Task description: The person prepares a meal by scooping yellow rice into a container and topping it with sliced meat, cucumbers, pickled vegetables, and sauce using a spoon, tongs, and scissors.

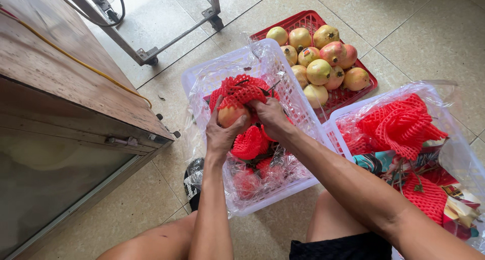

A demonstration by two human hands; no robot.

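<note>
Head view: left hand (221,131) cupped round a pomegranate (231,114), fingers curled up its left side, thumb across the front. Right hand (270,116) pinched on the edge of a red foam net sleeve (241,90), stretched over the fruit's far end. Held above the middle white plastic basket (275,63), lined with clear film. Best done, by the look of it, with the sleeve's mouth spread wide and drawn down evenly, fruit kept steady, no snagging on the crown. Fruit looked yellow-orange with a pink blush, smooth-skinned, only the near half bare. More netted fruit lay below in the basket. Far right, bare pomegranates heaped in a red crate (303,21). Near right, a second white basket (457,154) stuffed with spare red nets (399,123).
</note>
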